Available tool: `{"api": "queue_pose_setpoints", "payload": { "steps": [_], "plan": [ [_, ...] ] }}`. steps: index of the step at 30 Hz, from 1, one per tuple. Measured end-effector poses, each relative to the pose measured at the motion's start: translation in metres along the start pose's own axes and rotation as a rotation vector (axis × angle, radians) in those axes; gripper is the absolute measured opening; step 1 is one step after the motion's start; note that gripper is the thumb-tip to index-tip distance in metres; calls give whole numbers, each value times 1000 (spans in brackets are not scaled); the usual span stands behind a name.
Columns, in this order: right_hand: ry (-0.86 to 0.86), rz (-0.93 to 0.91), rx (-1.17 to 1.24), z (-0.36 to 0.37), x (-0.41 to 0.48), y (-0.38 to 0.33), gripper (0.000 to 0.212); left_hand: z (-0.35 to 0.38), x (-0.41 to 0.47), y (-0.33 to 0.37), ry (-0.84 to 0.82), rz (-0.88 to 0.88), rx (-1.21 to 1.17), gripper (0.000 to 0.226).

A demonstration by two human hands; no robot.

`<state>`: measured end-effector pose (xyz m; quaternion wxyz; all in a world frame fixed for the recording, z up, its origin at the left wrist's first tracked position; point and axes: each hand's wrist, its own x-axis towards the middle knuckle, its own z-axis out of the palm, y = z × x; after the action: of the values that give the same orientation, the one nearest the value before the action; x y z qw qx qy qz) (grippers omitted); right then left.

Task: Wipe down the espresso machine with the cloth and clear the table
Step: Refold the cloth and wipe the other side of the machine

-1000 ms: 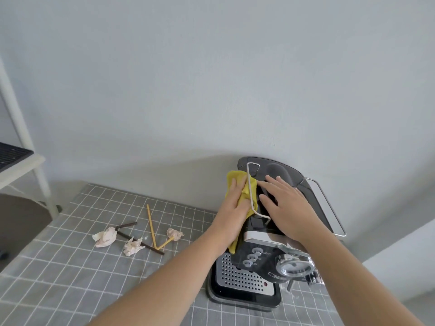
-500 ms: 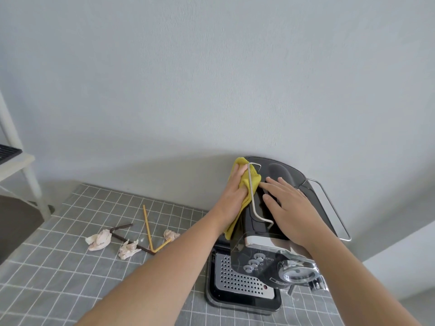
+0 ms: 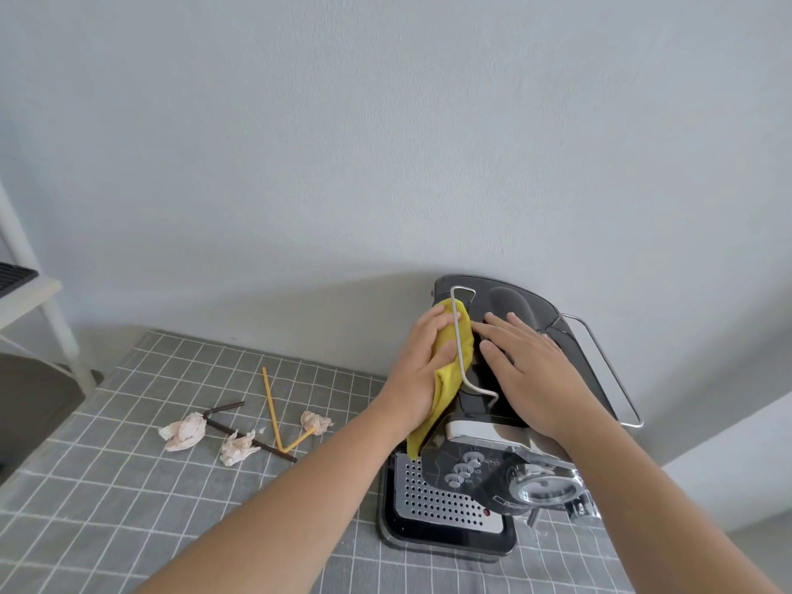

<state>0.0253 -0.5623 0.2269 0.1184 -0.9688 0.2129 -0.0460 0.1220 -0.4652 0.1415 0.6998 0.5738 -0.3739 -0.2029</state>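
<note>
Head view: crumpled pale tissue wads (image 3: 184, 430), bent brown straw (image 3: 278, 452) and bent yellow straw (image 3: 271, 405) lie on grey checked bench (image 3: 128, 508). Centre, left grip (image 3: 422, 366) clutches yellow cloth (image 3: 445, 388) against black espresso machine (image 3: 510, 302), upper left side. Further right, right grip (image 3: 531, 375), fingers spread flat, rests on machine top.

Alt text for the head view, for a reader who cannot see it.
A person's left hand holds a yellow cloth against the left side of a black espresso machine while the right hand lies flat on its top. Three crumpled tissues and two straws lie on the grey checked tablecloth.
</note>
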Motion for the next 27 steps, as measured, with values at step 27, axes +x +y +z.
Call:
{"api": "queue_pose_setpoints", "payload": {
  "steps": [27],
  "plan": [
    [16,2,59,1,-1,3,42,-6,-5,-7,-81,176,340,53]
  ]
}}
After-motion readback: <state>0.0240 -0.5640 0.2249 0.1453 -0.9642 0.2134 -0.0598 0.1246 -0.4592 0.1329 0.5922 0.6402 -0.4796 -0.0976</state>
